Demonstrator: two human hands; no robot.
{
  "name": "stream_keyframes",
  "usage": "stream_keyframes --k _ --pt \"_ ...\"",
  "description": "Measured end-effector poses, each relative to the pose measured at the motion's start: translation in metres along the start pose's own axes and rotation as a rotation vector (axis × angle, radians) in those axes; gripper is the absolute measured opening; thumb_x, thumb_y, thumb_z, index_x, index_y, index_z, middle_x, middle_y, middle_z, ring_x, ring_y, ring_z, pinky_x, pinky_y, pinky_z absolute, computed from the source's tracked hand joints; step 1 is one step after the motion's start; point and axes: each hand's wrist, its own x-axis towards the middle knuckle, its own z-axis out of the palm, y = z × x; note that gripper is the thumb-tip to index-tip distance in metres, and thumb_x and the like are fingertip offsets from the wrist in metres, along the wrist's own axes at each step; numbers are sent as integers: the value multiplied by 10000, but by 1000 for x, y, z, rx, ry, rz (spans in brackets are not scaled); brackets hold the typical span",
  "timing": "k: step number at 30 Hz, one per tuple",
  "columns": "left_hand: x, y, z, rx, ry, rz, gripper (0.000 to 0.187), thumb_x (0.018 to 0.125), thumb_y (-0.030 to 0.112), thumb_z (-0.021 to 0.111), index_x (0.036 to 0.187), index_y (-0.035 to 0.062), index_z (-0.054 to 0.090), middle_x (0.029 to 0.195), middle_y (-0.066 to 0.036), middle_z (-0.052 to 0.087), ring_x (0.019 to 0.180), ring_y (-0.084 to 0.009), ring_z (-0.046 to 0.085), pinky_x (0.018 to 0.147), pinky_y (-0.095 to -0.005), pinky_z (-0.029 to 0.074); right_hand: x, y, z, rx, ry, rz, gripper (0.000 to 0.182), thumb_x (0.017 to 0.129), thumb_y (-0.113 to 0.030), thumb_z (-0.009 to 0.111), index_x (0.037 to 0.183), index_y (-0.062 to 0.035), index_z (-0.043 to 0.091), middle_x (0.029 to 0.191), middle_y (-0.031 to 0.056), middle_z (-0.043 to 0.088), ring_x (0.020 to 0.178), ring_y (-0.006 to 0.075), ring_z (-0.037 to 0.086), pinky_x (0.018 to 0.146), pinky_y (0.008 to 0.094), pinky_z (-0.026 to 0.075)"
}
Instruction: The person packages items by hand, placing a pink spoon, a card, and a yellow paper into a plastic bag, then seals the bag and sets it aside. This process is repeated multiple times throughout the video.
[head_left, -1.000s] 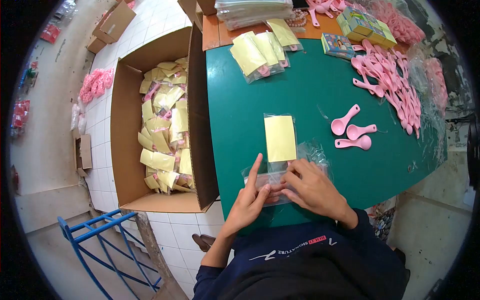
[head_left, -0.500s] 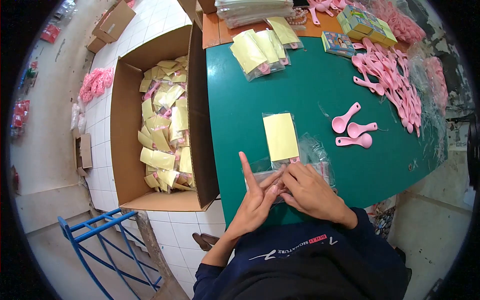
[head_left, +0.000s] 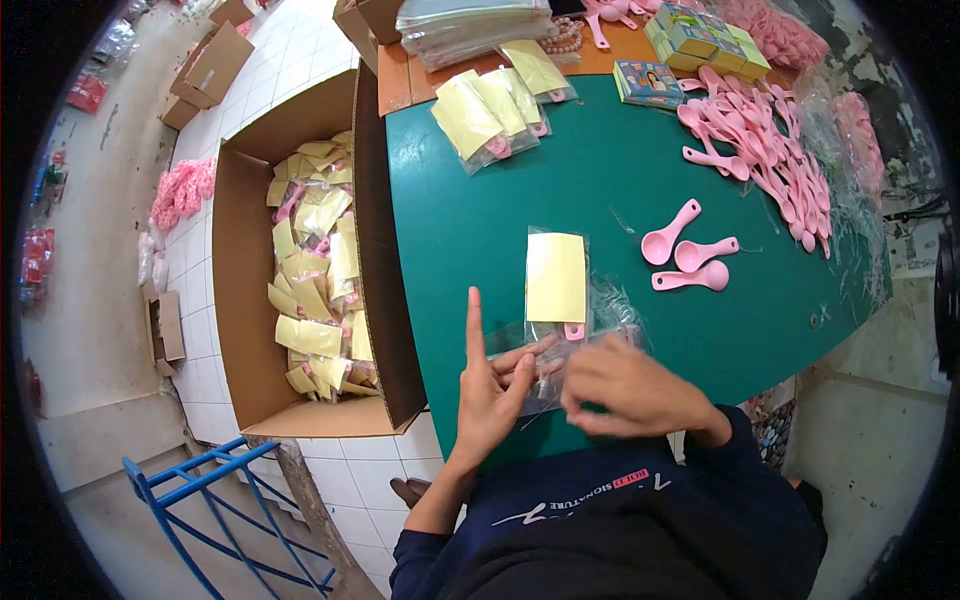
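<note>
My left hand (head_left: 488, 405) pinches the lower part of a clear plastic bag (head_left: 545, 385) between thumb and lower fingers, its index finger pointing straight up. Just beyond, a packet with a yellow card (head_left: 556, 280) lies on the table, the pink handle end of a spoon (head_left: 574, 331) showing below the card. Close to the bag's right side is my right hand (head_left: 630, 390), smeared by motion, its fingers curled in. Under the hands and packet, more clear bags (head_left: 612, 305) lie loosely. To the right, three pink measuring spoons (head_left: 690, 254) rest on the green table.
A large cardboard box (head_left: 385, 330) of filled packets (head_left: 310, 270) stands left of the green table (head_left: 460, 230). Finished packets (head_left: 470, 115) lie at the back left. A heap of pink spoons (head_left: 760, 150) and small boxes (head_left: 648, 83) occupy the back right. A blue metal frame (head_left: 200, 470) stands lower left.
My right hand has come away from the left fingers, moving slightly right and nearer to me. My left hand stays at the bag. The view has shifted a little.
</note>
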Motion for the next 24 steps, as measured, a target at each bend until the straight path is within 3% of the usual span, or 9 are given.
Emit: stream_keyframes --k 5,13,16,19,22,24 --pt "-2 -3 -2 35 -96 -6 793 933 -19 414 1445 184 -157 1120 -230 601 914 -180 624 769 -263 504 4 0 -3 -236 194 118 254 733 -177 680 912 -78 530 881 71 482 879 235 502 721 369 354" --pt "-6 -1 -1 -90 -144 -86 795 942 -11 391 1439 214 -187 1162 -209 559 953 -177 585 822 -327 487 9 -3 17 -286 187 119 273 717 -172 687 905 -38 542 894 86 491 883 240 502 744 374 377" --pt "-6 -7 -3 -4 -138 -118 799 946 -2 393 1436 225 -195 1173 -197 546 942 -179 583 813 -334 493 9 -3 19 -314 180 109 269 714 -165 685 900 -29 546 893 89 492 885 240 502 757 375 382" --pt "-5 -3 5 -112 -125 -84 817 942 -2 414 1435 224 -198 1145 -197 573 907 -159 585 782 -291 492 8 -2 20 -325 159 105 265 709 -156 683 900 -31 550 897 84 496 898 236 505 768 372 383" --pt "-1 -9 7 -28 -73 -16 842 933 -7 443 1436 221 -192 1118 -203 600 873 -127 586 752 -246 482 5 -1 20 -307 125 46 259 706 -151 683 903 -43 553 905 74 502 917 228 509 775 370 381" --pt "-1 -8 10 -45 -48 7 839 924 -17 447 1432 178 -192 1109 -205 615 889 -130 607 740 -245 500 3 -1 20 -291 117 17 257 704 -152 684 903 -53 554 910 67 505 927 223 511 777 371 378"
